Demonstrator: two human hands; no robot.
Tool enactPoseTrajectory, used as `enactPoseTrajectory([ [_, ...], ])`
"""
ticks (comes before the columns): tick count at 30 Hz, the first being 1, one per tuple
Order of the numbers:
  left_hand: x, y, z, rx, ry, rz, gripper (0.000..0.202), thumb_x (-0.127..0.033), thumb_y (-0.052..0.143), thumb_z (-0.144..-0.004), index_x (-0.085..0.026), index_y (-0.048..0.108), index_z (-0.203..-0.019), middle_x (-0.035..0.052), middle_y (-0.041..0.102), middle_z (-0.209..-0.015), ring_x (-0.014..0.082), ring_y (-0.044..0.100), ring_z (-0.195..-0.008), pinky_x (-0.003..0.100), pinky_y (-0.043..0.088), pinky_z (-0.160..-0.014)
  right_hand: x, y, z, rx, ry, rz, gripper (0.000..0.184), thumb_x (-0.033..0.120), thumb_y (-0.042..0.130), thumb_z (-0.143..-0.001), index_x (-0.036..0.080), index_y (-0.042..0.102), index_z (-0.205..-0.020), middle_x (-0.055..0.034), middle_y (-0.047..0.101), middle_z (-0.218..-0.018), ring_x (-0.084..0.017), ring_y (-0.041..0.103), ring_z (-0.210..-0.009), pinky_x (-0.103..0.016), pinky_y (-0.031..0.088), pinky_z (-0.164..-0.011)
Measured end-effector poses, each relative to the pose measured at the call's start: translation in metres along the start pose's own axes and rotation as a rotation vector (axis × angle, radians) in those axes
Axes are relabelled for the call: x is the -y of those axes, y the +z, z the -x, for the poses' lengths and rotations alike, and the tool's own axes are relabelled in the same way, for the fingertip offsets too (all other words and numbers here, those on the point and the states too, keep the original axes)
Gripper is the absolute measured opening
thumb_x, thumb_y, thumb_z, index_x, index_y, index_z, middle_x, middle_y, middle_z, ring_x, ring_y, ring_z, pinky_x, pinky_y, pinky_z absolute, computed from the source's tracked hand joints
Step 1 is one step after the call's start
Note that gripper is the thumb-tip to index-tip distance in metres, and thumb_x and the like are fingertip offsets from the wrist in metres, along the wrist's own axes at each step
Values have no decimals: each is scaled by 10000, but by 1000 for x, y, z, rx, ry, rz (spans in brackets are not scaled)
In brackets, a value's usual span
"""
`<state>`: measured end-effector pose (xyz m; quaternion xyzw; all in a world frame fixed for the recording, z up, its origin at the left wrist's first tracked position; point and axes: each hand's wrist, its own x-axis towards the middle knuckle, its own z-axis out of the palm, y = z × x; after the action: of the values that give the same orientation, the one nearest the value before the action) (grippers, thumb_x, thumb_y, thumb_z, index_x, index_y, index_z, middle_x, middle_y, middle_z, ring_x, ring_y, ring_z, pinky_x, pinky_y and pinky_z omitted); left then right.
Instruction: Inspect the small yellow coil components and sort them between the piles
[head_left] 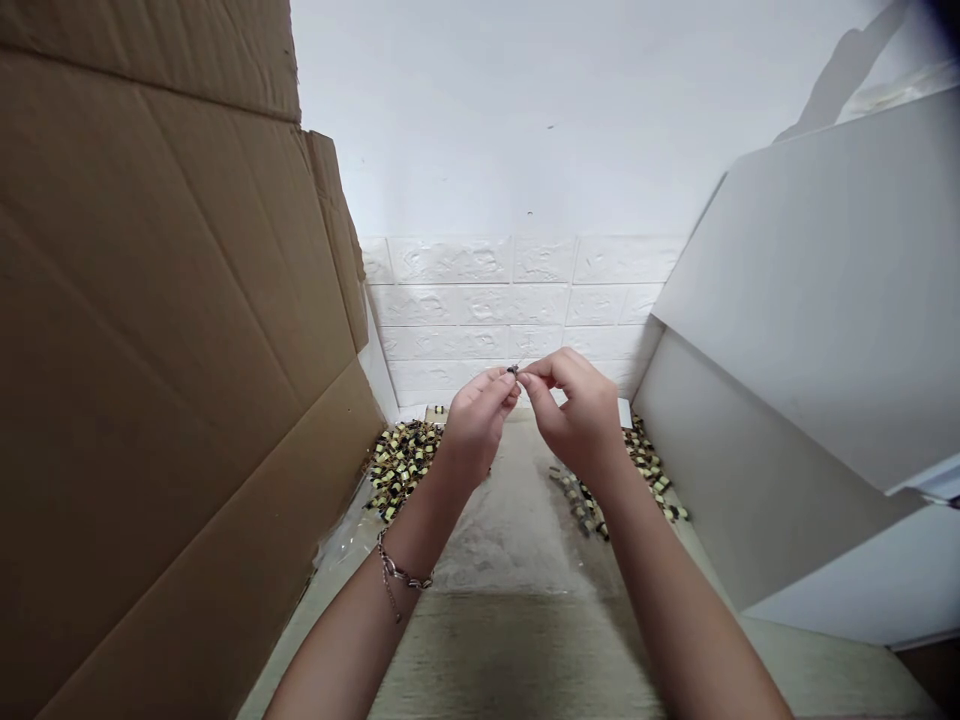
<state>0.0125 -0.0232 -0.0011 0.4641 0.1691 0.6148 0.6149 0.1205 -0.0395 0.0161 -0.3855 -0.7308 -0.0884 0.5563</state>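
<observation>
My left hand (477, 420) and my right hand (577, 410) meet above the far part of the work surface (517, 600). Their fingertips pinch one tiny dark part (513, 370) between them. A chain bracelet (397, 575) hangs on my left wrist. Below and left of my left hand lies a heap of small black-and-cream parts (401, 465). Under my right hand runs a row of darker small parts (581, 505), with more black-and-cream parts (649, 465) further right.
A tall brown cardboard sheet (165, 350) walls off the left side. A white slanted panel (810, 330) closes the right. A white brick-pattern wall (510, 300) stands behind. Clear plastic (337, 550) lies at the cardboard's foot.
</observation>
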Motion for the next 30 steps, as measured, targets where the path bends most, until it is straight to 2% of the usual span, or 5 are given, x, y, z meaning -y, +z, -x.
enactPoseTrajectory([
  [6, 1, -5, -2, -112, 287, -515, 128, -265, 532, -741, -164, 542, -821, 6, 550, -779, 102, 496, -760, 226, 384, -721, 3, -1, -1, -28, 28, -75, 96, 164, 494, -778, 170, 525, -688, 10, 544, -651, -98, 471, -635, -219, 374, -594],
  [11, -6, -12, 1, -198, 772, -1233, 84, -226, 490, -758, -177, 541, -802, 22, 565, -748, 138, 483, -740, 279, 355, -746, 1, -1, -1, -14, 112, -91, 98, 191, 489, -780, 174, 531, -692, 6, 550, -659, -104, 476, -627, -228, 380, -592],
  [13, -8, -15, 1, -192, 879, -1404, 92, -223, 479, -762, -178, 542, -812, 33, 577, -747, 155, 487, -749, 306, 335, -785, 0, -1, -1, -2, 145, -84, 103, 208, 490, -779, 176, 538, -694, 3, 554, -659, -107, 480, -616, -231, 381, -581],
  [20, -5, -22, -1, -173, 899, -1514, 143, -237, 472, -762, -214, 557, -875, 42, 597, -803, 178, 502, -805, 359, 202, -940, 1, 0, 0, -23, 114, -7, 101, 192, 490, -777, 187, 543, -692, 4, 559, -666, -113, 480, -617, -241, 372, -580],
  [30, -3, -26, -1, -157, 920, -1589, 173, -232, 465, -763, -221, 558, -908, 44, 589, -802, 181, 495, -812, 364, 167, -966, 2, 0, 0, -39, 77, 37, 95, 179, 489, -783, 185, 527, -696, 7, 550, -669, -110, 480, -624, -231, 363, -580],
])
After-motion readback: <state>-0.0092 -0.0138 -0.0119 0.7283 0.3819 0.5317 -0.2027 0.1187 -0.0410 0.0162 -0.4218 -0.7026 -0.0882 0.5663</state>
